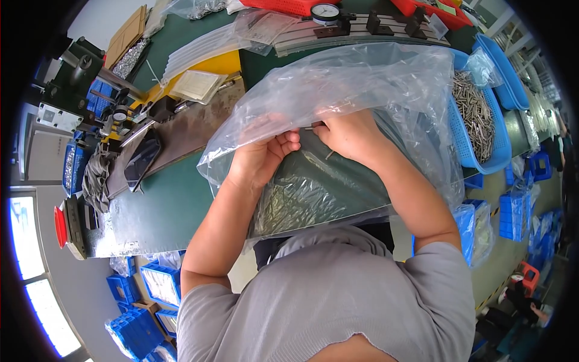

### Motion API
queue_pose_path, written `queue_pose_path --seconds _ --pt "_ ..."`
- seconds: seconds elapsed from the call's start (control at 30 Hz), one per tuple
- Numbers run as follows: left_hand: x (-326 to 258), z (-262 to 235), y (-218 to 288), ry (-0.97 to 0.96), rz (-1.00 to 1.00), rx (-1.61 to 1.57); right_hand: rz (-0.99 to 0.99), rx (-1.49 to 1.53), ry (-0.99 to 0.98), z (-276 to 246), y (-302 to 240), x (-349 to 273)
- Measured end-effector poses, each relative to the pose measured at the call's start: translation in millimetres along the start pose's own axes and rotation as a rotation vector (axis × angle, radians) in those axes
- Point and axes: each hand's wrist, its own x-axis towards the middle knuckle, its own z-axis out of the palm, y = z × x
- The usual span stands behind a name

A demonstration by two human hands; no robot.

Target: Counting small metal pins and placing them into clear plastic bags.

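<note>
A large clear plastic bag [386,72] lies spread over the green tabletop [163,217] in front of me, its upper layer raised over both hands. My left hand [262,157] is in the bag's mouth with its fingers curled inward; what they hold, if anything, is hidden. Close beside it on the right, my right hand [350,136] pinches a thin metal pin [309,128] between thumb and fingers. Another short metal piece [329,155] shows just below that hand. Glints cover the bag's near left part; I cannot tell pins from creases there.
A blue basket [500,154] full of metal pins stands at the right. Behind the bag are a dial gauge [325,13] on a rail and red trays [283,5]. A phone-like dark slab [143,158] and a bench fixture [78,66] are at left. Blue crates [139,332] stand below.
</note>
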Motion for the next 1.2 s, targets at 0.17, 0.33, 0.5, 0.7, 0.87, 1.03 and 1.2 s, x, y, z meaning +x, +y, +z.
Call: queue_pose_path --seconds 0.17,0.33,0.5,0.7,0.87,1.03,1.2 --pt "-0.3 1.5 1.2 0.004 -0.003 0.025 -0.1 0.086 0.1 -0.1 6.6 0.2" --pt "0.1 3.0 0.8 0.013 -0.002 0.06 0.068 0.256 -0.028 -15.2 4.7 1.4" --pt "0.3 3.5 1.6 0.012 -0.005 0.053 -0.151 -0.002 0.163 -1.6 7.8 0.6" --pt "-0.4 1.7 1.2 0.016 0.0 0.044 -0.136 -0.02 0.118 -0.3 5.9 1.6" --pt "-1.0 3.9 1.5 0.018 -0.002 0.045 -0.164 0.037 0.075 -5.7 7.4 -1.4" --pt "-0.8 2.7 1.9 0.019 -0.011 0.043 -0.179 0.035 0.085 -5.7 5.5 0.4" --pt "-0.6 3.2 2.0 0.011 -0.009 0.038 -0.218 -0.023 0.148 -0.3 6.4 -0.4"
